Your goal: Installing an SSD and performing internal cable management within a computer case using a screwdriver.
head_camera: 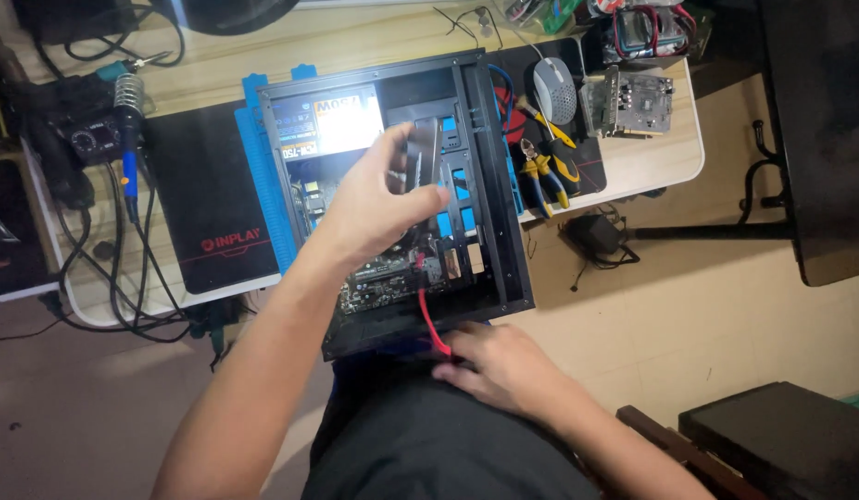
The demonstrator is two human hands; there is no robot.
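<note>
Fingers of the left hand (pixel 374 204) are clamped on a dark drive (pixel 423 153) inside the open computer case (pixel 503 213); right hand (pixel 499 366) fingers are closed on a red cable (pixel 429 324).

The open black computer case (pixel 503 199) looks like painted sheet metal with a matt, smooth finish. Inside it, the dark circuit board (pixel 392 278) has a faintly glossy, busy face, and the power supply's label (pixel 332 125) shines under the light like glossy paper. The left hand (pixel 378 204) holds a flat grey drive (pixel 423 153) with a dull brushed-metal look. The thin red cable (pixel 429 324) by the right hand (pixel 503 366) is smooth, shiny plastic. The pale surface (pixel 652 157) looks like smooth laminate; the black mat (pixel 202 194) on it looks like matt cloth. The yellow-handled pliers (pixel 545 171) have glossy plastic grips.
</note>
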